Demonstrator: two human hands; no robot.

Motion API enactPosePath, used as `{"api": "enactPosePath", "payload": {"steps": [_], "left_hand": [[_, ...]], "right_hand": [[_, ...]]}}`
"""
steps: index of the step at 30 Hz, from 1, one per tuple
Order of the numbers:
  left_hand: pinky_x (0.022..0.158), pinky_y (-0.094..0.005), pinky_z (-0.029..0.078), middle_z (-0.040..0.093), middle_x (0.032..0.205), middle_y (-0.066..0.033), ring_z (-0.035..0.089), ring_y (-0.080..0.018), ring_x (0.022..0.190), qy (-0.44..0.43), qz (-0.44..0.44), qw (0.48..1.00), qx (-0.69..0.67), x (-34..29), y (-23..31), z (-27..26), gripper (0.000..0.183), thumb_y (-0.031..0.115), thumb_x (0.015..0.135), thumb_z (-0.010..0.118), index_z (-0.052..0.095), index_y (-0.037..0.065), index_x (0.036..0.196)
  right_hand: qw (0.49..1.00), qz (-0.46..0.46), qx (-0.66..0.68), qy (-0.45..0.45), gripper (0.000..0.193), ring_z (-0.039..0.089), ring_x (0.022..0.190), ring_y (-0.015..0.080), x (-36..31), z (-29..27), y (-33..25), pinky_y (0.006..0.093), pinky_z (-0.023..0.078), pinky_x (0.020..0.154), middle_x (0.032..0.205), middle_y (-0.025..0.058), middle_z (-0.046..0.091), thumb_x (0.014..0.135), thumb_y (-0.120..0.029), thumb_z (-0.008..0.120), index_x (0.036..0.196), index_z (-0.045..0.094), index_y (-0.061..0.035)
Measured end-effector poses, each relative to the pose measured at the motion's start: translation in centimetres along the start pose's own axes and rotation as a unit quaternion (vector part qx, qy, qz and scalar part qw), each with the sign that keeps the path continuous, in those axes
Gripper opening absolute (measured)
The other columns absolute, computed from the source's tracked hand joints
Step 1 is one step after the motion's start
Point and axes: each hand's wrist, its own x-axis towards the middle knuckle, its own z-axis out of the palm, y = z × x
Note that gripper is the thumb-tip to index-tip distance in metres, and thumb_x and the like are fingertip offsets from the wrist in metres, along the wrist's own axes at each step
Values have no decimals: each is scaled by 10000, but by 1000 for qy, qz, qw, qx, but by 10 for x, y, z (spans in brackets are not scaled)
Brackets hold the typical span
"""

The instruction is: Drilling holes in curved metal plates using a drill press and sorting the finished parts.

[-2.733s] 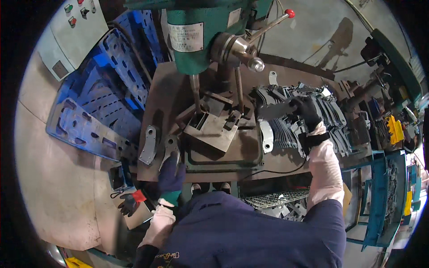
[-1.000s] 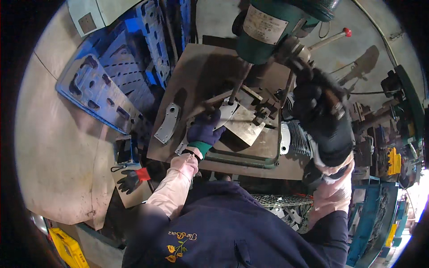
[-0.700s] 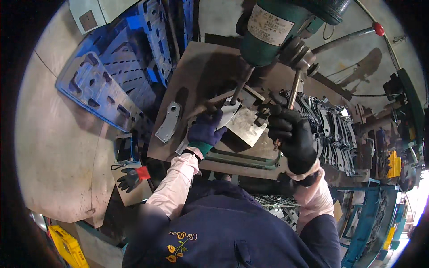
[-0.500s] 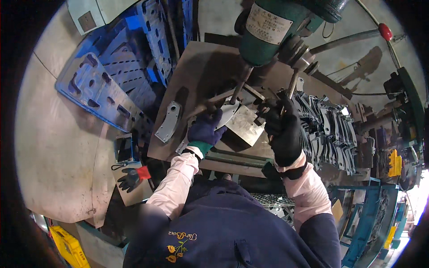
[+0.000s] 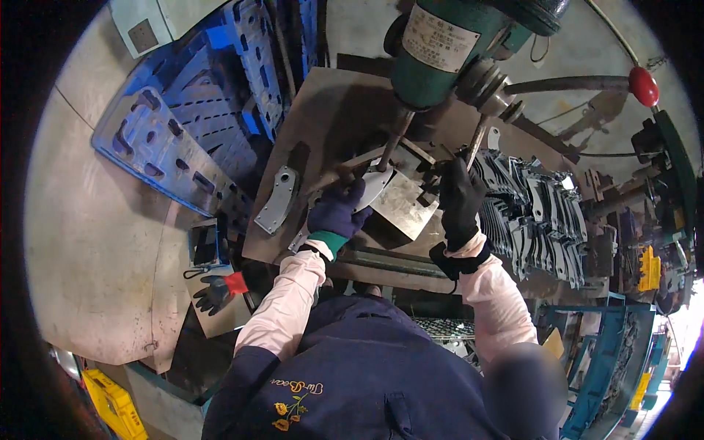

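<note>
In a dark purple glove, my left hand [image 5: 339, 210] is closed on a curved grey metal plate [image 5: 375, 185]. The plate's far end lies under the spindle [image 5: 394, 143] of a green drill press [image 5: 425, 81], beside a bright metal block [image 5: 403, 207]. I cannot see whether the drill's tip touches the plate. My right hand [image 5: 462, 202], gloved in black, is wrapped round the lower end of a steel feed lever [image 5: 478, 138] on the press. Another curved plate [image 5: 277, 202] with small holes lies to the left of my left hand.
Stacked curved plates [image 5: 532, 213] fill the bench's right side. A second lever with a red knob [image 5: 644, 86] sticks out to the right. Blue perforated panels [image 5: 169, 147] stand at the left, above a black glove with a red cuff [image 5: 218, 292]. A yellow bin [image 5: 114, 403] sits lower left.
My right hand has shifted slightly away from me with the feed lever, and its forearm has moved left. The red-knobbed lever has swung down toward me. My left hand and plate stay put.
</note>
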Motion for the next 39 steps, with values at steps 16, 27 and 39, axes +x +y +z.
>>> {"api": "enactPosePath", "payload": {"steps": [16, 27, 39], "left_hand": [[844, -494, 500, 546, 1258, -171, 563, -381, 1088, 37, -6, 999, -7, -2, -8, 13, 714, 504, 789, 660, 387, 296, 1414], [900, -486, 486, 527, 1310, -150, 549, -368, 1137, 30, -21, 999, -4, -3, -9, 16, 702, 510, 790, 648, 395, 305, 1412], [948, -475, 460, 559, 1274, -162, 535, -362, 1155, 56, 14, 998, -23, -1, -10, 12, 709, 483, 785, 661, 413, 279, 1417]], "right_hand": [[988, 8, 142, 53, 240, 530, 591, 81, 18, 4, 34, 240, 422, 529, 710, 15, 602, 972, -212, 546, 885, 655, -16], [993, -66, 68, 69, 165, 536, 608, 87, 48, -15, 88, 262, 424, 532, 717, 13, 615, 918, -80, 560, 978, 678, 20], [984, -145, 11, 100, 192, 525, 590, 94, 67, -18, 103, 275, 424, 527, 682, 18, 602, 923, -111, 553, 979, 700, -2]]}}
